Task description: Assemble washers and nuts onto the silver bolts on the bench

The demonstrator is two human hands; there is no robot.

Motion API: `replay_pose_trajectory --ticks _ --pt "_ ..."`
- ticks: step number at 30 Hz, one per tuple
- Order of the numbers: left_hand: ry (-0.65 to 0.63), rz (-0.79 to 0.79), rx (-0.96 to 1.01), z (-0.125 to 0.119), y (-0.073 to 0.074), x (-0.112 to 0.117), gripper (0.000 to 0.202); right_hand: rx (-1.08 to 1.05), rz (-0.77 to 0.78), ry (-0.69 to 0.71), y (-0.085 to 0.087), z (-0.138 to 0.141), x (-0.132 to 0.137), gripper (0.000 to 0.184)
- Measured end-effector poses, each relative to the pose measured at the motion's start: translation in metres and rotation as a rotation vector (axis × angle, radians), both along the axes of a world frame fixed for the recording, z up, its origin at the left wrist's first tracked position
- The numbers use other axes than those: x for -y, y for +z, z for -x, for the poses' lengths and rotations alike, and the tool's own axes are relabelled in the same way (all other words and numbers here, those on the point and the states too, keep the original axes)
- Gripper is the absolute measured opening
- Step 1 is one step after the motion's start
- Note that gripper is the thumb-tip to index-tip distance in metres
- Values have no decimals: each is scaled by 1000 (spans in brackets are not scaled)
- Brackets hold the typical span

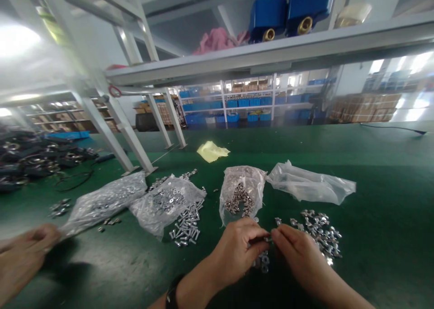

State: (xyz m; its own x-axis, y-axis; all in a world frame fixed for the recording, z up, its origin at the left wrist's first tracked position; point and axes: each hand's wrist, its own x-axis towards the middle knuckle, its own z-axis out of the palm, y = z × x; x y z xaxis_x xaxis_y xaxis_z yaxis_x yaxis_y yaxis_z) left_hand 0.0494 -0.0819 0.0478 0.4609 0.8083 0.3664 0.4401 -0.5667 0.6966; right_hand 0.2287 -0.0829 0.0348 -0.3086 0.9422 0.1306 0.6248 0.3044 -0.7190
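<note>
My left hand (237, 245) and my right hand (300, 250) meet low in the middle, fingertips pinched. Between them is a small shiny metal fastener (267, 239), largely covered by the fingers. Below it lie flat metal washers (264, 263), partly hidden by my left hand. Just beyond my left hand, an open plastic bag (256, 175) spills small bronze-toned metal pieces (240, 198). To the right of my right hand is a loose pile of screws with washer-like heads (322, 232). Silver bolts (186, 223) are heaped left of my left hand.
Another person's hand (30, 250) touches a filled plastic bag (108, 198) at left. A torn bag of washers (169, 198), a flattened plastic bag (312, 184) and yellow paper (212, 151) lie on the green table (383, 173). A shelf (237, 58) spans overhead.
</note>
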Motion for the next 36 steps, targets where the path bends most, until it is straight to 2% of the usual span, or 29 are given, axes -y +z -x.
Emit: replay_pose_trajectory --ticks 2,4,6,8,10,13,16,18,21,22,24,26,28,30,32,34,36 --pt "84 -10 -12 20 1 -12 29 18 -9 -111 4 -7 -4 40" --pt "335 -49 -104 50 -4 -31 25 33 -56 -264 9 -16 -8 43" --pt "629 -76 -355 85 -14 -51 23 15 -111 -358 13 -23 -10 45" --pt "714 -34 -439 113 -28 -68 22 -4 -144 -358 14 -25 -10 45" --pt "730 5 -504 128 -43 -79 18 12 -147 -318 13 -22 -8 45" --pt "726 51 -572 133 -60 -86 14 45 -117 -271 11 -16 -4 46" --pt "726 65 -595 126 -64 -87 12 15 -117 -257 10 -14 -3 45" --pt "708 38 -582 116 -57 -84 11 1 -127 -255 9 -14 -3 45" --pt "641 -26 -510 89 -35 -67 17 -23 -121 -193 6 -11 -3 39" --pt "591 -25 -465 76 -27 -59 21 -47 -130 -147 5 -9 -2 33" --pt "258 150 -163 48 -15 -40 21 -100 -170 -38 4 -4 0 18" --pt "-11 328 37 23 -11 -22 19 -125 -206 74 3 1 3 24" --pt "-140 470 186 6 -14 -12 19 -125 -208 159 3 4 4 25" --pt "-183 559 291 -3 -20 -10 22 -123 -196 201 3 4 4 21" --pt "-180 570 323 -4 -25 -13 24 -118 -206 162 4 1 1 19" --pt "-115 471 250 -4 -27 -18 22 -111 -237 42 5 -5 -5 15" --pt "-14 273 87 -5 -29 -24 18 -122 -255 -125 5 -12 -11 13"
